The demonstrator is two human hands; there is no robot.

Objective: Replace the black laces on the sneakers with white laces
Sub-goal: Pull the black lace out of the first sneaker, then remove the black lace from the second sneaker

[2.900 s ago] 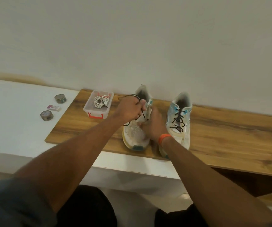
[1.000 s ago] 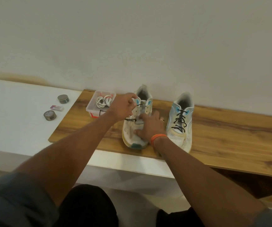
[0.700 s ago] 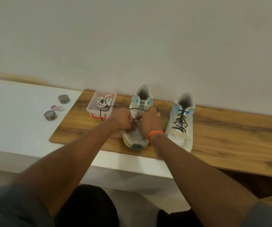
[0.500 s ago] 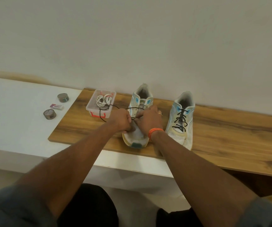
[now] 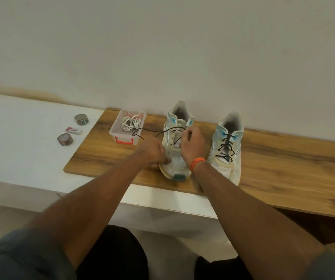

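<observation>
Currently both hands on the left white-and-blue mesh sneaker (image 5: pixel 175 146), which stands on the wood-grain board (image 5: pixel 283 158), toe toward the camera. Left hand (image 5: pixel 152 152) sits at the sneaker's left side near the toe, fingers curled down against it; can't tell if it pinches the lace. Right hand (image 5: pixel 192 143) is over the eyelets, fingers curled and pinching the thin black lace (image 5: pixel 162 131). That lace is mostly out of the eyelets: loose strands arc left from the tongue toward the clear plastic box with orange latch (image 5: pixel 127 126). Box holds the coiled white laces (image 5: pixel 131 123). Right white-and-blue sneaker (image 5: pixel 226 146) stands just beside the first, its own black lace (image 5: pixel 226 146) fully threaded. Orange wristband (image 5: pixel 197 163) on right wrist. On the white counter (image 5: pixel 21 148) to the left: two small round tins (image 5: pixel 65 139) and a small flat white packet (image 5: pixel 73 130).
</observation>
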